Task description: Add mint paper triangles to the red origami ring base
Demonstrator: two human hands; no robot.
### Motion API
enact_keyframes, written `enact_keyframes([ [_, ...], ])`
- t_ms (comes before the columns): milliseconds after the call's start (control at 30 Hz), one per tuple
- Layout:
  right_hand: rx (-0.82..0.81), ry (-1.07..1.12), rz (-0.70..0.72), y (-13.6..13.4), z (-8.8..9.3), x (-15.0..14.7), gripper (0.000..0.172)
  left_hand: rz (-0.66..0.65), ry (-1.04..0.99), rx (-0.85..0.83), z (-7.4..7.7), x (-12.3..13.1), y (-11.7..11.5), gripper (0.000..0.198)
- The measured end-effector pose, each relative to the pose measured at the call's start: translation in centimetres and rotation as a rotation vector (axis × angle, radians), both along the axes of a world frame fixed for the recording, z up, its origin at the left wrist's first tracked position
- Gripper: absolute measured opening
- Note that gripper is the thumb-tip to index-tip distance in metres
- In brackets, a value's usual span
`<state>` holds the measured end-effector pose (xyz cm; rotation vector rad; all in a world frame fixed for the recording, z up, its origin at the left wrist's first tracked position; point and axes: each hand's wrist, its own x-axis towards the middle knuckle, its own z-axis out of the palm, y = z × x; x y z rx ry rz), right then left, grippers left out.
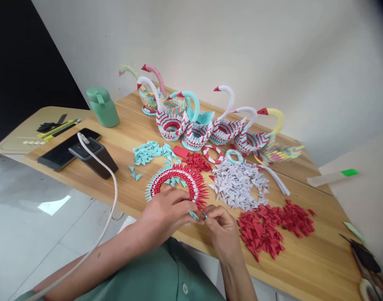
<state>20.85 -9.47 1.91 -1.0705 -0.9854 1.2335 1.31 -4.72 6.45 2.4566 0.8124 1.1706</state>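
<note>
A round ring of folded paper triangles point(196, 184), red and white with turquoise tips along part of its edge, lies near the table's front edge. Over its near side is my left hand point(169, 207), fingers bent and closed; they hide that part of the ring. Turquoise paper shows by the left fingertips. Close beside them, my right hand point(222, 228) pinches a small turquoise paper triangle point(204, 215) between thumb and finger. Loose turquoise triangles point(149, 152) lie behind the ring, and a few sit inside it. Red triangles point(197, 162) are heaped just beyond it.
Several finished paper swans point(197, 136) stand along the back. White triangles point(238, 184) and more red triangles point(263, 230) lie to the right. On the left are a power bank point(95, 156) with a white cable point(114, 196), a phone point(55, 158) and a green bottle point(103, 108).
</note>
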Motion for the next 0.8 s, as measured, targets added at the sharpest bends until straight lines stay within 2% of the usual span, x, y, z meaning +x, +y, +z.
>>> enact_keyframes([
  [200, 0.022, -0.042, 0.011, 0.1, 0.2, 0.1, 0.015, 0.007, 0.024, 0.017, 0.0, 0.0, 0.1, 0.017],
  [367, 0.077, -0.278, -0.008, 0.0, 1.2, 0.3, 0.007, 0.036, 0.093, 0.046, 0.0, 0.1, 0.2, 0.018],
  [467, 0.048, -0.365, -0.054, -0.1, 1.6, 0.2, 0.005, 0.051, 0.120, 0.047, 0.0, 0.2, 0.2, 0.019],
  [633, -0.083, -0.256, -0.080, 0.0, 0.8, 0.1, 0.017, 0.027, 0.187, 0.023, 0.1, 0.4, 0.1, 0.018],
  [800, -0.102, -0.131, 0.016, 0.5, 0.2, 0.5, 0.023, -0.008, 0.149, -0.020, 0.0, 0.3, 0.1, 0.012],
])
